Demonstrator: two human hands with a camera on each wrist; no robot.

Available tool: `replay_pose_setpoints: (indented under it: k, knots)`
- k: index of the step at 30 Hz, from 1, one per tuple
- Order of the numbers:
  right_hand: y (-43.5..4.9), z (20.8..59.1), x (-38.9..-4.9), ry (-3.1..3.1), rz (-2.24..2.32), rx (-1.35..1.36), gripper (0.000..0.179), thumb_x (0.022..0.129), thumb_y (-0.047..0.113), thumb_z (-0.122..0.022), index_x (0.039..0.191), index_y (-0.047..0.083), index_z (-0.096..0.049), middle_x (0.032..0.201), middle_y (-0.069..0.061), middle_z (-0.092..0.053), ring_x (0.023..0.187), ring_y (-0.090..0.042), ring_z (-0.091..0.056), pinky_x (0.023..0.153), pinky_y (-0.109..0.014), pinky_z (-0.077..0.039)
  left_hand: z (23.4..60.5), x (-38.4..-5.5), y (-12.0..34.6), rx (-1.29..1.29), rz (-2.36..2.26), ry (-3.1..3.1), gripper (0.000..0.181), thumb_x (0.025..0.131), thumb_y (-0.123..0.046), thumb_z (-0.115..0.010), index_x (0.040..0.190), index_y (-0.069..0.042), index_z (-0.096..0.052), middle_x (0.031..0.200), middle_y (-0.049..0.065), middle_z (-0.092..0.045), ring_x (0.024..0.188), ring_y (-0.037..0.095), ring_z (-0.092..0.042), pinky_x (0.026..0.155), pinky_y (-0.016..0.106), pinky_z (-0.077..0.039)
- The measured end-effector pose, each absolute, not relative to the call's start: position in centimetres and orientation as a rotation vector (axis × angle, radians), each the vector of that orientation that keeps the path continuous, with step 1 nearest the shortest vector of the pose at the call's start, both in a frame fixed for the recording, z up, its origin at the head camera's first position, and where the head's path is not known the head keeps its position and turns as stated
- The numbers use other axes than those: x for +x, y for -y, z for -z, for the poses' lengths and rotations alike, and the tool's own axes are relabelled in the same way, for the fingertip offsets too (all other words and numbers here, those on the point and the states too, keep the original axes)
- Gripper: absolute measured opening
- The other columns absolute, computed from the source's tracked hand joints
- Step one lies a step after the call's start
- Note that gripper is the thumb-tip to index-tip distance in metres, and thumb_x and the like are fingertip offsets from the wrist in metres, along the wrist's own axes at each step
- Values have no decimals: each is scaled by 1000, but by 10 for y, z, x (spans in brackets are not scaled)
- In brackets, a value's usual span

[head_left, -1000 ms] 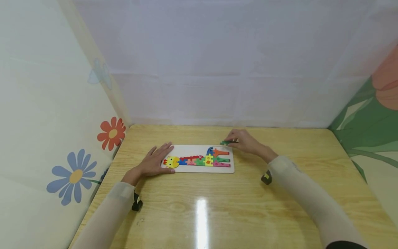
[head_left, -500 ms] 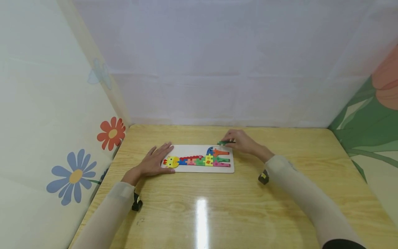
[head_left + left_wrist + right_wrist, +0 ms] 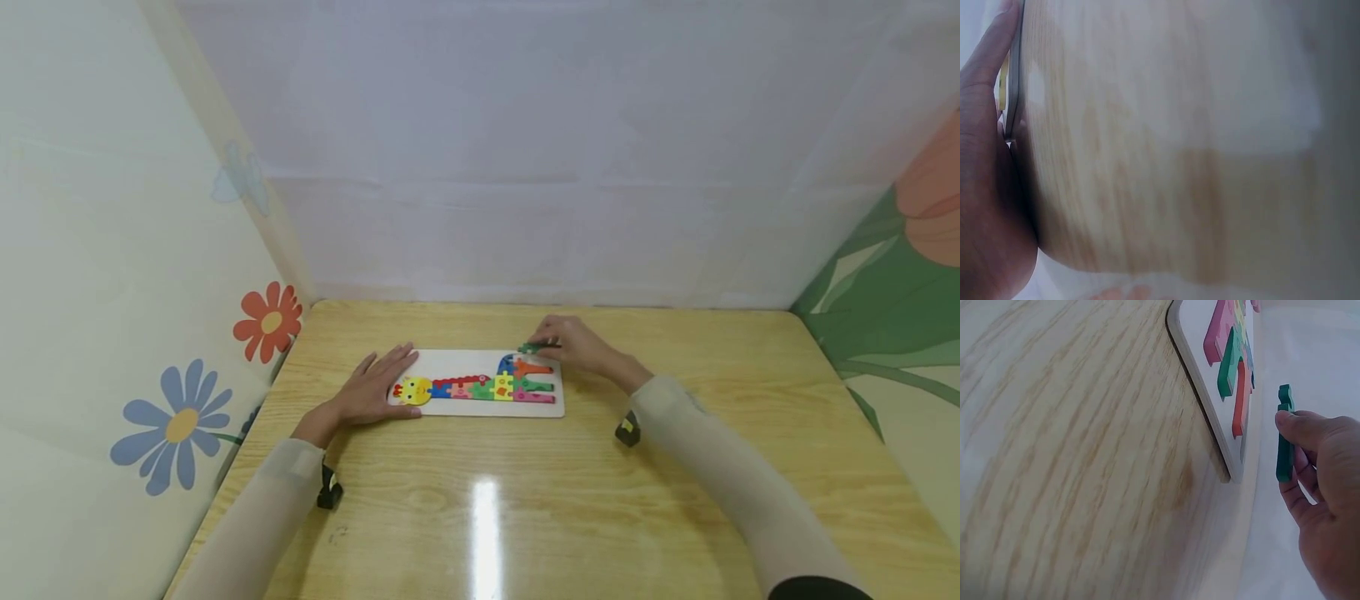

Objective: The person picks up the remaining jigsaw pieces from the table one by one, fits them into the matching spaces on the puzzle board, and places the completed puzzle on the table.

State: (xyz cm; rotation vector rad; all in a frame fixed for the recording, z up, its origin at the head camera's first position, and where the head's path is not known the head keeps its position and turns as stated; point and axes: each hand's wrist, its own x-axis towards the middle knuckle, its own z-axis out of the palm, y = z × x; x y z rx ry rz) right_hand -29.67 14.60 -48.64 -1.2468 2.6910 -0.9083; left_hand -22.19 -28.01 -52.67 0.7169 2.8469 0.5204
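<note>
A white puzzle board (image 3: 457, 362) lies flat on the wooden table, bearing a giraffe made of bright interlocking pieces, its yellow head (image 3: 414, 390) at the left and its legs at the right. My left hand (image 3: 366, 392) rests with spread fingers over the board's left end. Above the board's far right corner, my right hand (image 3: 576, 343) pinches a green puzzle piece (image 3: 1285, 440) between thumb and fingers. In the right wrist view this piece is held apart from the board. Pink, green and orange legs (image 3: 1242, 400) show in that view too.
The wooden table (image 3: 420, 500) reaches to a pale cloth wall (image 3: 480, 208) at the back. Side walls carry printed flowers (image 3: 180, 425). A dark wrist camera (image 3: 628, 429) hangs below each forearm.
My right hand has moved slightly left with the green puzzle piece, along the far edge of the board. The left hand and the board stay where they were.
</note>
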Motion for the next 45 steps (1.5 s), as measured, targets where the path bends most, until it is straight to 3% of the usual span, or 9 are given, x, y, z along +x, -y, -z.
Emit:
replay_pose_setpoints:
  k: [17, 30, 45]
  knots:
    - [-134, 495, -299, -2663, 899, -1241, 22, 94, 7, -80, 115, 4, -80, 108, -7, -74, 98, -21, -69, 88, -35, -60, 525, -222, 280, 713, -529, -2841, 113, 87, -67, -75, 170, -12, -22, 178, 9, -14, 164, 33, -10, 129, 63, 0]
    - [-132, 497, -299, -2648, 893, -1216, 22, 96, 7, -78, 118, 3, -80, 110, -8, -75, 102, -23, -70, 92, -40, -59, 526, -222, 281, 713, -532, -2846, 112, 87, -68, -74, 170, -12, -23, 178, 10, -14, 164, 33, -11, 129, 64, 0]
    - [-127, 501, -303, -2633, 897, -1240, 18, 95, 5, -79, 113, 3, -81, 106, -8, -75, 99, -23, -71, 90, -39, -60, 528, -224, 282, 715, -524, -2838, 114, 87, -69, -74, 171, -14, -20, 179, 7, -12, 165, 31, -9, 129, 62, 1]
